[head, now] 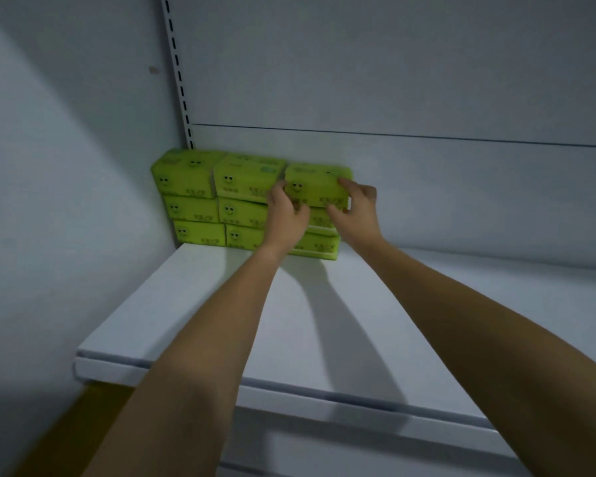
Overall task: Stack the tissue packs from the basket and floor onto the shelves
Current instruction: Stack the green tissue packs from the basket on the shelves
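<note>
Scene: white metal shelf board [324,321], mostly bare, with a white back panel [393,80] behind it. A block of lime-green plastic-wrapped tissue packs [193,208] sits in the back-left corner against the panel, three columns, three high. The right column looks less square than the other two; its lower packs [319,247] sit slightly skewed. On top of that column is the top-right green pack [315,184], held at both ends.

Risks, my read:
- The right column has no neighbour on its open side. A sideways shove while squaring the top pack could slide or tip it to the right.
- The wrap is soft, so a hard squeeze would likely dent the pack rather than shift it.
- Letting go with the pack overhanging the front would drop it onto the board.

Both arms reach forward, nearly straight. Grip, left hand [284,215]: fingers curled on the pack's left end, thumb lower on the front. Grip, right hand [356,208]: fingers over the right end, thumb at the lower front edge.
</note>
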Tool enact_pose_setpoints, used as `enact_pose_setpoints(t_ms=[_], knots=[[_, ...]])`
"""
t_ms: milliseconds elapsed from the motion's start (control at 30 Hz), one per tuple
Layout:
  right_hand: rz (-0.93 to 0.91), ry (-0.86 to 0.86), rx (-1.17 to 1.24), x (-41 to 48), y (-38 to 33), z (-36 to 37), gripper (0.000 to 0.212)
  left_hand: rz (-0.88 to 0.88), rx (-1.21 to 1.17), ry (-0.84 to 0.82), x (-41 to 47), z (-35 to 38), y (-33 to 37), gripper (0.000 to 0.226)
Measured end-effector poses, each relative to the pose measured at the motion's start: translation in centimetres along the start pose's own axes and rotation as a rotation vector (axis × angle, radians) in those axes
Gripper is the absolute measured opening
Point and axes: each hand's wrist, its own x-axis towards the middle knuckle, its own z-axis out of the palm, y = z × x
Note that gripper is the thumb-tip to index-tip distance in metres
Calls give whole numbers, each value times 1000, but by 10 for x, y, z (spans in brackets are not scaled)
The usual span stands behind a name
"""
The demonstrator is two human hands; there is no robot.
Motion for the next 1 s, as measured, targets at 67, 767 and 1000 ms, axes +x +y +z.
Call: enact_pose_setpoints(t_ms=[67,767,1000], knots=[[-17,3,-62,1,0,4,58,43,111,-43,-1,3,-4,41],[-134,-313,-532,-158,-18,-5,60,283,511,-440,-151,-73,-12,47],[-154,-224,-537,-247,-43,-2,56,420,592,-397,-230,-117,-23,48]])
